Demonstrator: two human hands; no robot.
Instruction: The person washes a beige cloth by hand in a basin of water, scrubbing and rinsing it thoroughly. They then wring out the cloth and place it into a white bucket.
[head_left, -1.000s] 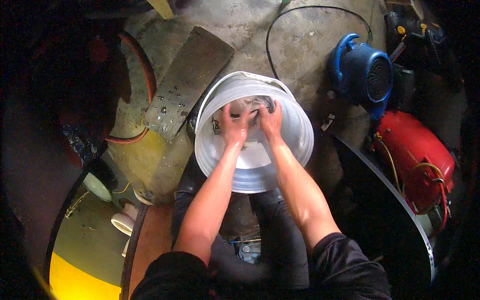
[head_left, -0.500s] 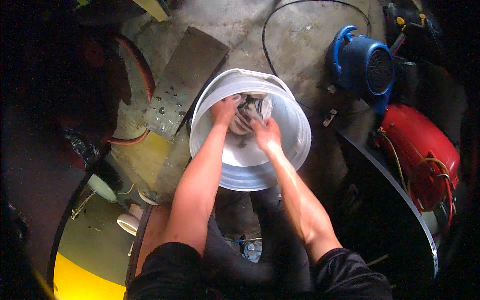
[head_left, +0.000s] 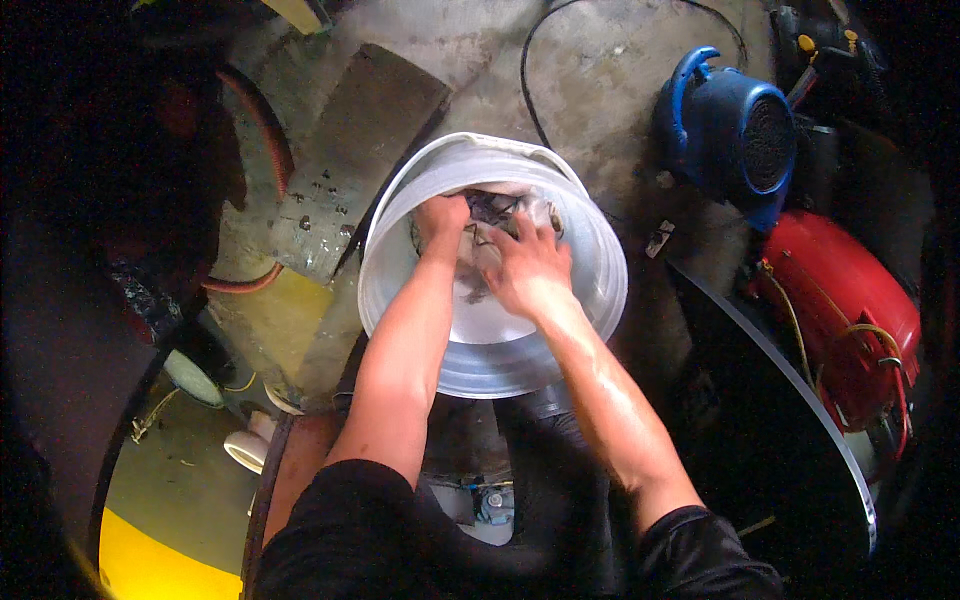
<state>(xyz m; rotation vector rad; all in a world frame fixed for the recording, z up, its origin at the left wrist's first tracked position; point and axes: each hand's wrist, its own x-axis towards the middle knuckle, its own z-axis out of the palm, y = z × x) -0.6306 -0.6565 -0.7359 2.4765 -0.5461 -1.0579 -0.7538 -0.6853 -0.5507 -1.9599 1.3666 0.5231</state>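
A white plastic bucket (head_left: 492, 362) is tipped toward me, its mouth facing up at my arms. Deep inside lies a crumpled clear plastic bag (head_left: 541, 212) with something dark in it that I cannot make out. My left hand (head_left: 440, 220) is closed on the bag's left side, its fingertips partly hidden. Spread over the bag's right and near side are the fingers of my right hand (head_left: 530, 265), touching it without gripping.
A blue blower-like machine (head_left: 735, 130) and a red tank (head_left: 845, 300) with hoses stand to the right. A black cable (head_left: 527, 75) curves across the concrete floor beyond the bucket. A flat grey board (head_left: 375, 120) and a reddish hose (head_left: 262, 125) lie at the left.
My right hand has let go of the bag's edge and spread its fingers over it. My left hand has moved slightly left, still at the bag. The bucket has shifted a little toward me.
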